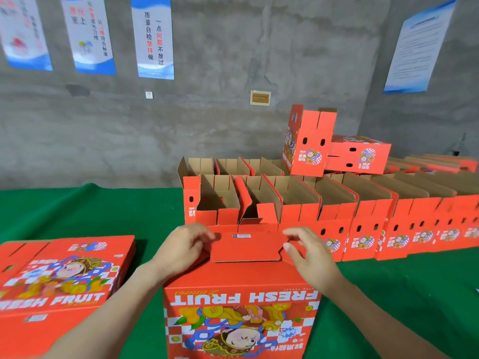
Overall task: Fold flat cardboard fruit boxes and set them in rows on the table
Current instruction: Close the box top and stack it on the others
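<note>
A red fruit box [241, 314] printed FRESH FRUIT stands upside down in front of me on the green table [85, 211]. Its bottom flaps [246, 246] are folded over on top. My left hand [184, 244] grips the left end of the flaps, fingers curled over the edge. My right hand [305, 251] pinches the right flap end. A stack of flat boxes [59, 275] lies at the left. Rows of folded open boxes [337, 208] stand behind, reaching to the right.
Two closed red boxes [334, 149] rest on top of the back row, one on end. More flat cardboard [435, 163] lies at the far right. A grey concrete wall with posters [153, 37] runs behind the table.
</note>
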